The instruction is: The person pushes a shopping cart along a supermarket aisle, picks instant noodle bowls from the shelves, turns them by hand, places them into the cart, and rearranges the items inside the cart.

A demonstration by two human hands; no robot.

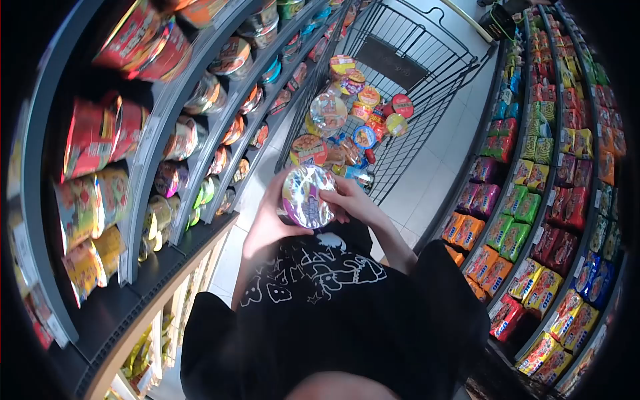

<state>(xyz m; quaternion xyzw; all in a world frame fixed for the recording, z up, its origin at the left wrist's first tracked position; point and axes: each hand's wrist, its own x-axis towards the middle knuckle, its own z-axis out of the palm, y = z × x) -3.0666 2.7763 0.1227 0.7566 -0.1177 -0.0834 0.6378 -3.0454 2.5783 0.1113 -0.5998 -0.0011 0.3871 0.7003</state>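
A round instant noodle cup (308, 198) with a shiny purple and white lid is held in front of my chest, its top facing up towards me. My left hand (269, 219) wraps round its left and near side. On the right side, my right hand (349, 200) grips it with the thumb on the lid's edge. Just beyond the cup stands a black wire shopping cart (453, 73). Several noodle cups and bowls lie jumbled in it, among them a large clear-lidded bowl (328, 112) and a red-lidded cup (402, 105).
Shelves of noodle cups and bowls (107, 140) rise close on my left. To the right, another rack carries rows of bright instant noodle packs (513, 233). Pale floor tiles (433, 180) show between the cart and the right rack.
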